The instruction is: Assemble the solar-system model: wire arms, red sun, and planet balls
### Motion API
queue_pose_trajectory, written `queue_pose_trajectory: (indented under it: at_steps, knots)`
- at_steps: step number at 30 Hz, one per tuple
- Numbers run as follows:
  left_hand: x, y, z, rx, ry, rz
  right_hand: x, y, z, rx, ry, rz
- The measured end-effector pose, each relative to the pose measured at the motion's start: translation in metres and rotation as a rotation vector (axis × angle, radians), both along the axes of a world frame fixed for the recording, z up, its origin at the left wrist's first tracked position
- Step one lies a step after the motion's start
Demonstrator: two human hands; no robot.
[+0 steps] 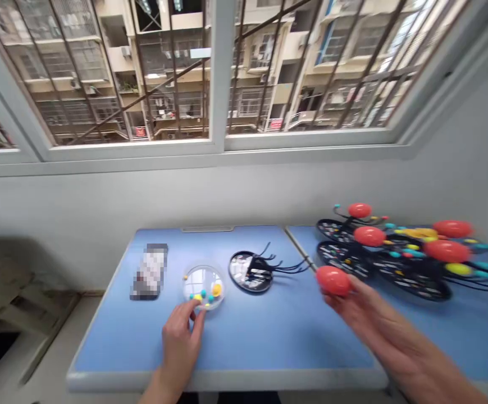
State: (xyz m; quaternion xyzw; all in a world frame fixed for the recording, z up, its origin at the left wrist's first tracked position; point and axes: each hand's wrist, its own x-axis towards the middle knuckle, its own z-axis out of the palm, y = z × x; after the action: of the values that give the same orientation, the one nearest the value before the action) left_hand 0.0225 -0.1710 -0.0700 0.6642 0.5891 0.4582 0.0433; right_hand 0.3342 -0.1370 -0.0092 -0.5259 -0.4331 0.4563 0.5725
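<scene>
My right hand [364, 314] is wrapped round a glossy red ball [333, 280], held above the right part of the blue table. At the near rim of a round clear dish [204, 276], my left hand [182, 334] has thumb and forefinger drawn together. Whether they grip the rim or a bead is too small to tell. Inside the dish lie several small turquoise and yellow beads and a larger orange-yellow ball [216, 289]. Between the hands sits a round black base [251, 272] with a patterned disc and thin black curved arms stretching right.
On the right table, several assembled models with red balls [370, 236], black bases and coloured beads crowd together. A pixelated phone-like object [150, 272] lies at left. Behind the blue table [142, 342] rise a white wall and a barred window. A seam [300, 247] parts the two tables.
</scene>
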Motion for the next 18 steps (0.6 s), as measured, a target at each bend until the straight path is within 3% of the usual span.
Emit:
queue_pose_trajectory:
  at_steps: [1,4,8,13,18]
  knots:
    - [0.008,-0.002,0.002,0.005,-0.037,-0.057,-0.005,-0.001,0.004,-0.035,0.046,-0.002]
    - [0.036,-0.002,0.008,-0.076,-0.141,-0.257,-0.018,0.002,0.015,-0.243,0.452,0.096]
    - [0.075,0.021,0.023,-0.210,-0.225,-0.353,-0.024,0.017,0.020,-0.249,0.627,0.192]
    - [0.103,0.061,0.038,-0.211,-0.268,-0.260,-0.021,0.037,0.021,-0.150,0.558,0.230]
    - [0.119,0.085,0.038,-0.205,-0.339,-0.239,-0.022,0.054,0.037,0.000,0.240,0.246]
